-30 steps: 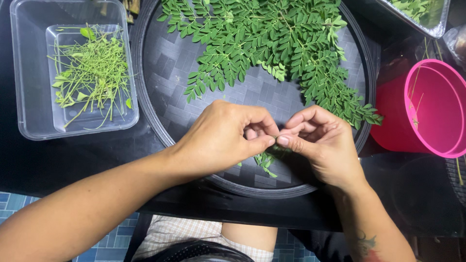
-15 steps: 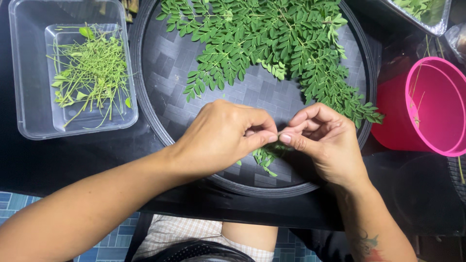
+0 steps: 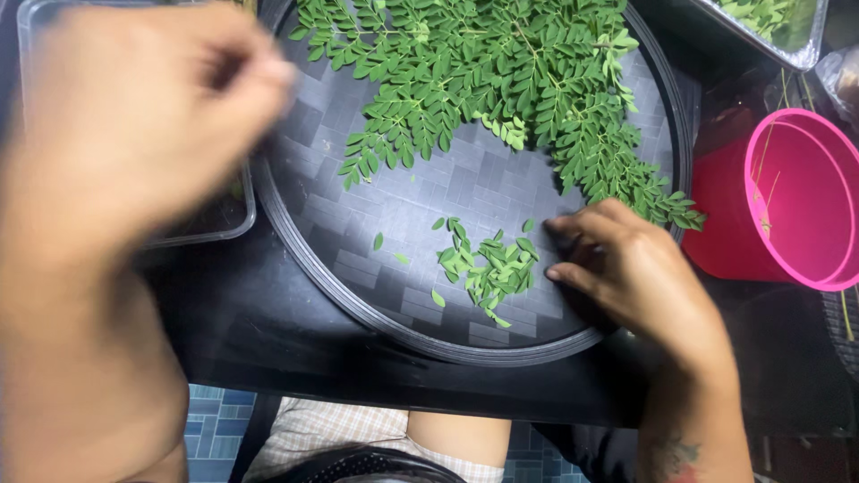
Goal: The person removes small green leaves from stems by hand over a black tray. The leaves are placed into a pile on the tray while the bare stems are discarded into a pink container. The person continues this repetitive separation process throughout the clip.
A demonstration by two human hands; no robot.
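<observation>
1. A small heap of loose leaves lies on the near part of the tray, right of its middle, with a few single leaves scattered just to its left.
2. The right hand rests on the tray's right side, just beside the heap. Its fingers are curled loosely and point left toward the leaves; it grips nothing that can be seen.
3. The left hand is raised close to the camera at the far left and badly blurred. Its fingertips seem bunched together, but whether they pinch anything cannot be told.
4. Leafy sprigs cover the far half of the round, dark, woven tray and trail down its right side to just above the right hand.
5. A clear box sits left of the tray, mostly hidden behind the left hand.
6. A pink tub stands right of the tray, with a few thin stems inside.
7. Another clear container with greens shows at the far right corner.
8. All rest on a black table.
</observation>
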